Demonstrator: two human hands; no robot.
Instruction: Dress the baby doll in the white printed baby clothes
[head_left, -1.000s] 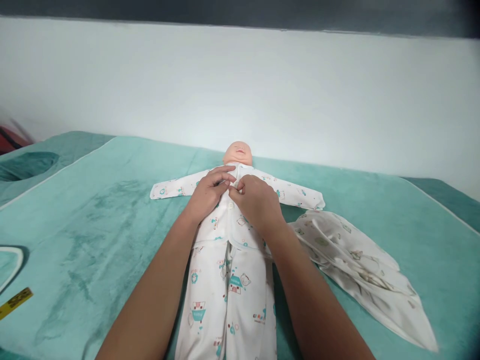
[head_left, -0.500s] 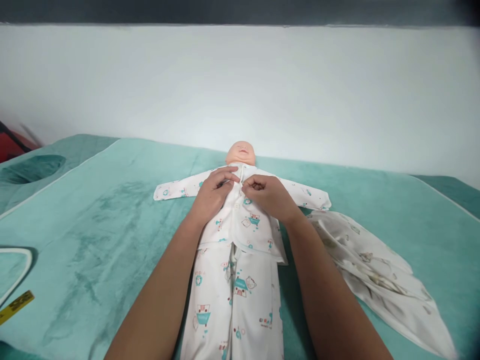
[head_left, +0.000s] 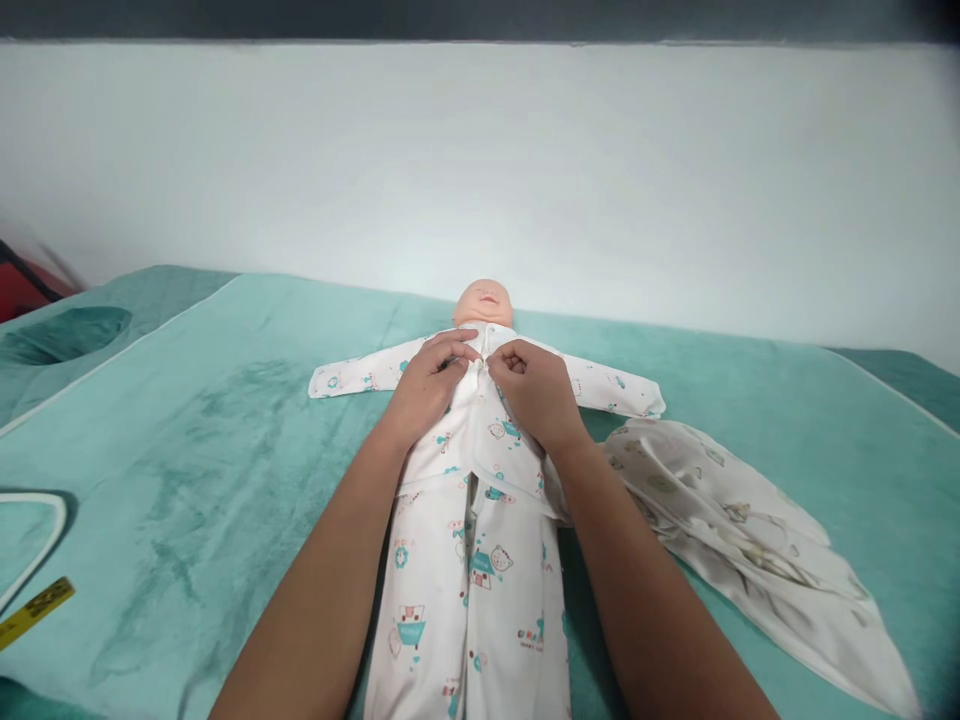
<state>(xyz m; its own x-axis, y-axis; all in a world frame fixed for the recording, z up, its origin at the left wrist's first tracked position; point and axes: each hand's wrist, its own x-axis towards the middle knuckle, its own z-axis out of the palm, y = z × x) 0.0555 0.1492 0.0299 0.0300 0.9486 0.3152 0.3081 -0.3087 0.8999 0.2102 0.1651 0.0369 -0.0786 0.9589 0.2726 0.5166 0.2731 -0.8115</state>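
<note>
A baby doll (head_left: 484, 303) lies on its back, dressed in a white printed shirt (head_left: 457, 440) and matching trousers (head_left: 495, 600). Both its sleeves stretch out sideways. At the upper chest, my left hand (head_left: 431, 385) pinches the shirt's front edge beside the centre opening, fingertips near a small pale button. My right hand (head_left: 536, 385) is closed on the opposite edge of the shirt front, its fingertips almost meeting the left ones. Just what sits between the fingertips is partly hidden.
A crumpled white printed cloth (head_left: 750, 540) lies on the green bed cover (head_left: 225, 450) to the right. At left are a white curved tube (head_left: 56, 530), a yellow label (head_left: 37, 612) and a dark hollow (head_left: 71, 335) in the cover. A white wall (head_left: 480, 160) stands behind.
My right hand has shifted slightly up and turned, drawing the shirt front with it so the lower hem sits higher. My left hand stays nearly in place.
</note>
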